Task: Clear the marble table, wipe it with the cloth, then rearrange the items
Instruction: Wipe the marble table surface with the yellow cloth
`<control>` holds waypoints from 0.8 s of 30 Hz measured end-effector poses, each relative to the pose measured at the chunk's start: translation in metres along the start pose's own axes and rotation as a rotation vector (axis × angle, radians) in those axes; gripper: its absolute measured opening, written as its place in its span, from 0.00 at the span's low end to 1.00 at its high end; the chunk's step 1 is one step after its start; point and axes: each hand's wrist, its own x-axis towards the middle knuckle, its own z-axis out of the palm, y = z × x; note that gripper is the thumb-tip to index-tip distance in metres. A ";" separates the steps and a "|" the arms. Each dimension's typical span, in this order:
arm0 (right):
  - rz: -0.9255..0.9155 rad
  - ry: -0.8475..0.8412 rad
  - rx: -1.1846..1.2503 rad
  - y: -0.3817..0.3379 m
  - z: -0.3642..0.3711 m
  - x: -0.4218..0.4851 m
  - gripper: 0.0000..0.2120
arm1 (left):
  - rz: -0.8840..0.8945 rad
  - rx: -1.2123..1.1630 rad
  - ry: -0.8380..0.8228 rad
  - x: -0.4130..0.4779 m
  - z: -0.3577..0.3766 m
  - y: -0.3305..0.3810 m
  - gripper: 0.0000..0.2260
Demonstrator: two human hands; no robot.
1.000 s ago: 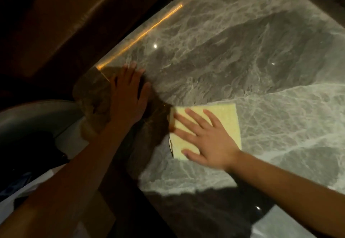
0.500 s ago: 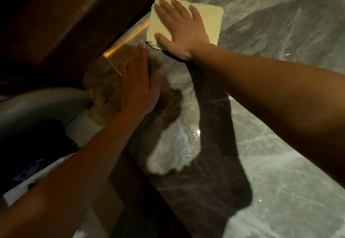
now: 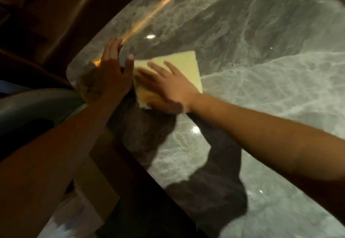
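- Yellow cloth (image 3: 186,66) lies flat under the right grip (image 3: 168,88), whose fingers are spread straight and press down on it. Nothing is pinched or curled round.
- Just left of the cloth, the left grip (image 3: 112,75) rests flat with its fingers apart and straight. Its thumb is close to the cloth's left edge, and it holds nothing.
- Beneath the cloth is the grey veined marble worktop (image 3: 261,88), and the cloth sits near its rounded corner.
- By my judgement, the step in hand is the wipe, and the rearranging is yet to come.
- The next move calls for even, flat pressure while sliding the cloth off that corner and across the wide marble to its right. The left grip should also lift so the patch under it gets wiped.
- Further left of the cloth, past the worktop's edge, is a grey curved shape (image 3: 37,107), too dark to name.
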 end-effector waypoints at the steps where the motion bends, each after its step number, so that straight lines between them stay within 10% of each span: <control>1: -0.016 0.007 0.011 -0.010 0.006 -0.018 0.36 | 0.015 0.054 -0.045 -0.001 -0.001 0.003 0.27; 8: -0.003 0.073 0.103 -0.069 0.040 -0.144 0.35 | -0.037 0.482 -0.250 -0.014 0.022 0.038 0.26; 15: 0.023 -0.043 0.056 -0.109 0.074 -0.285 0.34 | 0.489 0.433 -0.558 -0.092 0.098 0.126 0.27; 24: 0.219 -0.109 -0.061 -0.129 0.099 -0.444 0.33 | 0.668 0.401 -0.628 -0.136 0.159 0.186 0.24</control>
